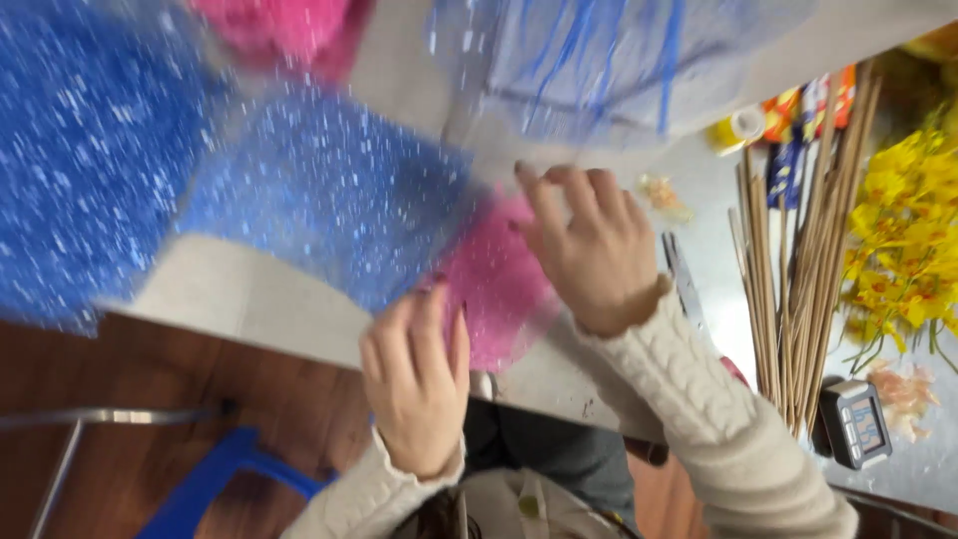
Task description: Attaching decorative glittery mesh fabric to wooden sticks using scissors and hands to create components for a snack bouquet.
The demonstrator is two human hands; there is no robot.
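Two hands work at the edge of a pale grey worktop point(249, 299) above a dark wooden floor point(150, 369). Blue glitter mesh sheets point(329, 190) lie spread across it, and wooden sticks point(798, 269) and yellow flowers point(908, 230) sit off to one side. A pink glitter mesh piece point(494, 279) lies between the hands: the left hand point(417, 384) pinches its near edge, while the right hand point(589, 245) presses on its far side, fingers curled.

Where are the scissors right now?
In the head view, the scissors lie on the grey table just right of the right hand, between its cream sleeve and the bundle of wooden sticks.
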